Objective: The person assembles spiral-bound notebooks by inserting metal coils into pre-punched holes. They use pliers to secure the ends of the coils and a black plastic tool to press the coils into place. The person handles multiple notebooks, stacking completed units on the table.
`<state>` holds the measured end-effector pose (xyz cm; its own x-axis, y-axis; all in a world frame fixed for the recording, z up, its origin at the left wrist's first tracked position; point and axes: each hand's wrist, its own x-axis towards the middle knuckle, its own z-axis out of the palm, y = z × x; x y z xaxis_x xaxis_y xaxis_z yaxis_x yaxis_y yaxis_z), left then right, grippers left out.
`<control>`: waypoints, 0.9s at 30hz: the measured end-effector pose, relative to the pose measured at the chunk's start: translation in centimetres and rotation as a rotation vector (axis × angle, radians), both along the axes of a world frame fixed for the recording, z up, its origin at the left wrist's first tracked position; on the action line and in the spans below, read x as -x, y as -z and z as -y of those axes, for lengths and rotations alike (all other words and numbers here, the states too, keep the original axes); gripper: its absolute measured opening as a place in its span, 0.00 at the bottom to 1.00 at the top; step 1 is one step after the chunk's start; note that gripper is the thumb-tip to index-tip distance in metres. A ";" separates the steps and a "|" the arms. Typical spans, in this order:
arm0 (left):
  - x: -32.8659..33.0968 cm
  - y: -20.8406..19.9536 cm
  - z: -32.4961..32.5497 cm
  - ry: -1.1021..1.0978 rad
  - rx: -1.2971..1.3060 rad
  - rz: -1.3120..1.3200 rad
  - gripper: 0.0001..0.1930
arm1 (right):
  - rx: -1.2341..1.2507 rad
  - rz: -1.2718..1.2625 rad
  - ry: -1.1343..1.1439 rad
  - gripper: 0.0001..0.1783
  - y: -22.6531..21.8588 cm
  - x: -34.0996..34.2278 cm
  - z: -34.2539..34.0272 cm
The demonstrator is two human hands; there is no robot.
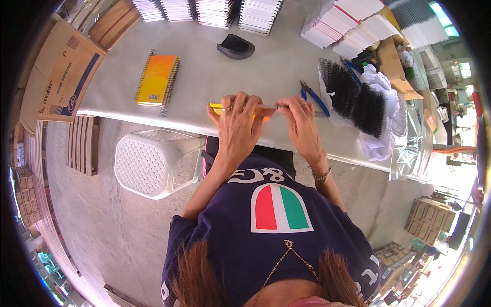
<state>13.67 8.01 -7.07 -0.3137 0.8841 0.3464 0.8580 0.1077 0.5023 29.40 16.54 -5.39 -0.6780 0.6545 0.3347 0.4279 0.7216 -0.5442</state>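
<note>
A yellow-orange notebook is tilted up on its edge at the front of the table, mostly covered by my left hand. The fingers of that hand wrap over it and press along its upper edge. At the notebook's right end my right hand is closed in a pinch. A small dark bit shows by those fingertips, too small to name. Further left lies another orange notebook with dark spiral coils along its sides. Blue-handled pliers rest just right of my right hand.
A bundle of black spiral coils lies on white wrapping at the right. Stacks of bound notebooks line the back, near a black curved object. A cardboard box stands left; a white stool is below the table edge.
</note>
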 end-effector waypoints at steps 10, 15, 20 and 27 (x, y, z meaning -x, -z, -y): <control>0.4 1.2 0.1 -0.172 -0.386 0.300 0.34 | -0.067 -0.018 0.055 0.03 -0.5 1.4 -0.2; 0.6 2.3 -0.2 -0.119 -0.314 0.365 0.33 | -0.104 0.035 0.033 0.05 -0.7 1.5 -0.2; 2.7 2.5 0.0 -0.020 -0.211 0.457 0.30 | 0.227 0.074 -0.223 0.10 -0.9 1.4 -4.1; 7.5 1.7 0.2 0.105 -0.190 0.395 0.33 | -0.045 0.201 -0.029 0.18 1.3 13.2 -9.4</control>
<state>6.20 7.81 -8.77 -0.3666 0.8503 0.3777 0.5979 -0.0956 0.7958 16.21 25.92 -6.70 -0.7525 0.6210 0.2193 0.5032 0.7570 -0.4168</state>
